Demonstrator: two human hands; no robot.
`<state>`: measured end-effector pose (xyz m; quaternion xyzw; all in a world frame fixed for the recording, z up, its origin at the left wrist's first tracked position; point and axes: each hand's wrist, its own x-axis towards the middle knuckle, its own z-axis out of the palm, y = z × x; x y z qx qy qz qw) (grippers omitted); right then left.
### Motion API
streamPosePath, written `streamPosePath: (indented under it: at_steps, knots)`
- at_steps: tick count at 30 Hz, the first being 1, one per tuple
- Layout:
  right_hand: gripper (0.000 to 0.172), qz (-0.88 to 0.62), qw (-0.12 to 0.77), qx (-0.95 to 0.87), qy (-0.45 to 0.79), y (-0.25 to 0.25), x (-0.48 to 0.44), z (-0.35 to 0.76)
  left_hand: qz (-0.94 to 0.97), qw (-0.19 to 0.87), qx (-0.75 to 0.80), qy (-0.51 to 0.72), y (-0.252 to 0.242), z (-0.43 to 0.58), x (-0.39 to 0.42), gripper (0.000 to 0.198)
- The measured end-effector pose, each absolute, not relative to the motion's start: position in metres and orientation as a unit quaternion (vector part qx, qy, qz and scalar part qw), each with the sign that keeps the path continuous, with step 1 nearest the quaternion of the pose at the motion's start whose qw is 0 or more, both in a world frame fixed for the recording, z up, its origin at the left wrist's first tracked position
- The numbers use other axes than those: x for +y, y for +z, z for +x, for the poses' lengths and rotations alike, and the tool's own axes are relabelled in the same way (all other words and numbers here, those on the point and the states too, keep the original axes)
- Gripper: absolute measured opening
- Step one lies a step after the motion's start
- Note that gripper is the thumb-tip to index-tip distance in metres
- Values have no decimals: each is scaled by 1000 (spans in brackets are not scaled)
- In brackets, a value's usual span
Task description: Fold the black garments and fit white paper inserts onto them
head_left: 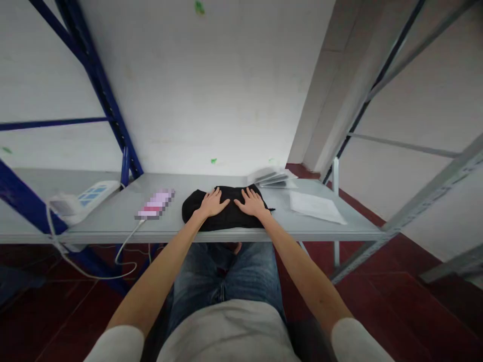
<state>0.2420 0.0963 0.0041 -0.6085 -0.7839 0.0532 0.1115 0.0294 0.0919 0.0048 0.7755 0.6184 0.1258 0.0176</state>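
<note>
A folded black cloth [226, 216] lies on the grey metal shelf [264, 232] right in front of me, near its front edge. My left hand [212, 202] rests flat on the cloth's left part, fingers stretched out. My right hand [252, 202] lies flat on its right part, fingers spread. Neither hand grips anything; both press on top of the cloth.
A phone [155, 205] on a white cable [126, 246] lies left of the cloth. A white power strip [81, 200] sits further left. Clear plastic bags [272, 177] and a flat white sheet [316, 206] lie to the right. Blue rack posts [101, 90] stand left, grey ones right.
</note>
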Motion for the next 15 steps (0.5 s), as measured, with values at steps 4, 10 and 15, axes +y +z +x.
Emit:
streamPosePath:
  at_steps: [4, 10, 15]
  knots:
    - [90, -624, 117, -771, 51, 3, 97, 242, 784, 27, 608, 118, 7, 26, 100, 82]
    - [98, -653, 156, -740, 35, 0, 91, 242, 785, 27, 605, 128, 6, 25, 100, 85]
    - [104, -664, 139, -733, 54, 4, 97, 241, 786, 30, 605, 123, 6, 25, 101, 87]
